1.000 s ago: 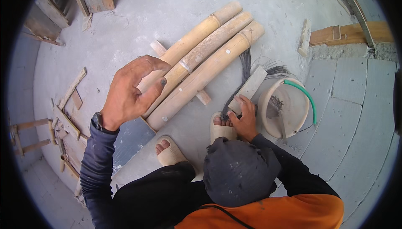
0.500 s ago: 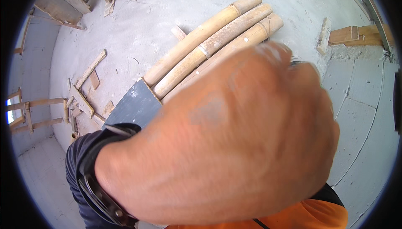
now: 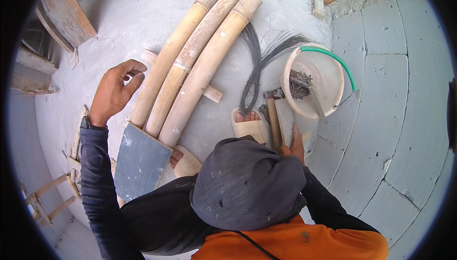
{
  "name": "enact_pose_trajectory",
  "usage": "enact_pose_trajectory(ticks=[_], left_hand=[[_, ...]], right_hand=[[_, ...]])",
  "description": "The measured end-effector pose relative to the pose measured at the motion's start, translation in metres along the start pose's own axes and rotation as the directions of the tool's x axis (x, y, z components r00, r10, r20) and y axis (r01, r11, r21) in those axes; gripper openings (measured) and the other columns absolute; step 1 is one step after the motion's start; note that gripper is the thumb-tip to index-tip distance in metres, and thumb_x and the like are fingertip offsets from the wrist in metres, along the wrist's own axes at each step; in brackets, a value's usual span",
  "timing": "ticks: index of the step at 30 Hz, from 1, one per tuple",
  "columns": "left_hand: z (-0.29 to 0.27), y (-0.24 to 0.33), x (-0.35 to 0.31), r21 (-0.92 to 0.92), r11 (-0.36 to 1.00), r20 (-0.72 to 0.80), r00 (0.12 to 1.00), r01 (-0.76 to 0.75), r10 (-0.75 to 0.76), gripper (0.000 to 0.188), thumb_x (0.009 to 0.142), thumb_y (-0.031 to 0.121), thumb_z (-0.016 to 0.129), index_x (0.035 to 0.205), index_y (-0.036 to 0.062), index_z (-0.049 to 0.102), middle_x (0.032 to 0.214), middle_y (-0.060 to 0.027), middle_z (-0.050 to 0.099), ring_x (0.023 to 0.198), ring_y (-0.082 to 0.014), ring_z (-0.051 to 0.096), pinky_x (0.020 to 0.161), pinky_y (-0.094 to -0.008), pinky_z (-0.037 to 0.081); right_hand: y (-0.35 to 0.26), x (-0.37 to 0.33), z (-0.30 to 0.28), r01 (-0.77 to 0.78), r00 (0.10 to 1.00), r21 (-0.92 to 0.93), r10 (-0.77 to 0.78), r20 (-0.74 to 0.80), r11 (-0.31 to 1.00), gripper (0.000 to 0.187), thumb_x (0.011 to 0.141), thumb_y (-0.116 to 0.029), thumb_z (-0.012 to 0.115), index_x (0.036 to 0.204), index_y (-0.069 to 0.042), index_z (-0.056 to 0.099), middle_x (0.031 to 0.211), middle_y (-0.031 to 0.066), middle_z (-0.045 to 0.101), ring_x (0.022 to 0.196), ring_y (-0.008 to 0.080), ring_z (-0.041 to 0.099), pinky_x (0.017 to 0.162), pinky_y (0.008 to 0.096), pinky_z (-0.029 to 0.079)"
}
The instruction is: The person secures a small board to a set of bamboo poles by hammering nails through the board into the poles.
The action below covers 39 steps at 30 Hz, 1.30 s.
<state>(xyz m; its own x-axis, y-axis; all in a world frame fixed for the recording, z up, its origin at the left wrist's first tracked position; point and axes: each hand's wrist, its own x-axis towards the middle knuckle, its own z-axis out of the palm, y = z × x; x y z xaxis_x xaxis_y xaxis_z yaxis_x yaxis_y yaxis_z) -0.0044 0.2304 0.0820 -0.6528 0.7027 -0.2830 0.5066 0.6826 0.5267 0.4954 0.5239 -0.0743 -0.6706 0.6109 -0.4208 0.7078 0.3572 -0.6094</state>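
Bent in a loose curl, my left hand [image 3: 116, 91] hovers beside three bamboo poles [image 3: 183, 65] and holds nothing; its thumb and fingers stand apart. The poles lie side by side across a short wooden piece [image 3: 212, 94], their near ends at a grey board [image 3: 140, 162]. My right hand [image 3: 294, 150] is low beside a wooden-handled hammer [image 3: 274, 122] and a flat pale strip [image 3: 285, 117]. Its index finger stretches along the strip while the other fingers curl. What they grip is mostly hidden. A looped bundle of dark wire [image 3: 255, 65] lies between poles and bucket.
A white bucket [image 3: 339, 77] with a green-sleeved handle [image 3: 333, 56] holds thin dark metal pieces; a narrow blade [image 3: 317, 102] crosses its rim. Grey blocks [image 3: 376, 131] line the right. My sandalled feet [image 3: 250, 129] and rounded grey cloth [image 3: 247, 184] are below. Wood scraps [image 3: 74, 165] lie left.
My left hand has dropped from close before the camera to beside the poles. The view has shifted rightward, bringing the wire, hammer, bucket and my right hand into sight.
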Motion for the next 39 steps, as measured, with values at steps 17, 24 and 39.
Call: enact_pose_trajectory(ticks=[17, 24, 39], left_hand=[[0.035, -0.064, -0.001, 0.077, 0.997, 0.009, 1.0, -0.028, 0.028, 0.034, 0.096, 0.023, 0.069, 0.123, 0.0016, 0.074, 0.129, -0.0207, 0.073, 0.115, -0.0349, 0.073, 0.103, -0.0459, 0.057], [0.075, -0.085, 0.065, 0.013, 1.0, -0.132, 0.991, 0.001, 0.001, 0.056, 0.099, 0.032, 0.069, 0.145, 0.0013, 0.061, 0.144, -0.0251, 0.064, 0.136, -0.0424, 0.059, 0.118, -0.0486, 0.047], [0.122, -0.072, 0.167, -0.278, 0.896, 0.071, 0.938, 0.346, -0.34, 0.097, 0.085, 0.077, 0.072, 0.136, -0.0052, 0.066, 0.116, -0.0307, 0.076, 0.109, -0.0409, 0.076, 0.099, -0.0476, 0.059]], right_hand=[[-0.3, 0.276, 0.035, 0.686, 0.723, -0.272, -0.677, 0.142, 0.675, 0.094, 0.079, -0.024, 0.071, 0.165, -0.002, 0.04, 0.157, 0.0222, 0.055, 0.14, 0.0387, 0.051, 0.12, 0.0456, 0.039], [-0.303, 0.302, 0.064, 0.718, 0.688, -0.343, -0.692, 0.218, 0.606, 0.091, 0.084, -0.031, 0.074, 0.164, -0.002, 0.043, 0.158, 0.0196, 0.055, 0.147, 0.0363, 0.044, 0.121, 0.0471, 0.033], [-0.332, 0.439, -0.002, 0.224, 0.974, -0.359, -0.224, 0.041, 0.906, 0.093, 0.094, -0.078, 0.059, 0.145, -0.001, 0.065, 0.133, 0.0251, 0.073, 0.127, 0.0385, 0.069, 0.109, 0.0457, 0.051]])
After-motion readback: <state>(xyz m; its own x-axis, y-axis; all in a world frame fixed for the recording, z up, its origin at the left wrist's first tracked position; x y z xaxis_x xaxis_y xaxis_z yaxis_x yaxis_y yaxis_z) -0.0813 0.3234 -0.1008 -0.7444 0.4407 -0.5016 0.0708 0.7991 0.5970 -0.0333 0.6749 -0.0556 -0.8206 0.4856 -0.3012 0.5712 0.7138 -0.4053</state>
